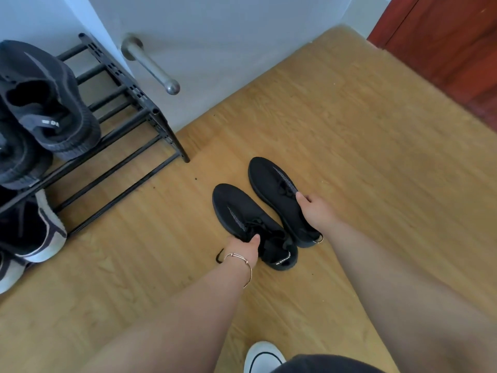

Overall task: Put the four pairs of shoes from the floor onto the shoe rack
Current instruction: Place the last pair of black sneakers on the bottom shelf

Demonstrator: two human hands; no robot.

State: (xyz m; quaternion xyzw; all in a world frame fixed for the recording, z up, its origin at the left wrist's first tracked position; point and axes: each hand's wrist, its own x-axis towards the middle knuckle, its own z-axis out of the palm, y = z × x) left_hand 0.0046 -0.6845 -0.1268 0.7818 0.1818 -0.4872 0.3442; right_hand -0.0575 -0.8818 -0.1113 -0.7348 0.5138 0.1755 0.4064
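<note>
Gripping one black shoe per hand at frame centre: left hand (246, 247) pinches the left shoe (242, 219) by its tongue, right hand (317, 208) clamps the right shoe (279, 189) at its collar. I judge both on the floor; rack (150, 109) upper left has room.

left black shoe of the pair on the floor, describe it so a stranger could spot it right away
Start at the black metal shoe rack against the white wall, then look right across the wooden floor to two black knit shoes. The left black shoe lies nearer the rack, in the left hand; unlike its partner, its heel tab carries white lettering.
</note>
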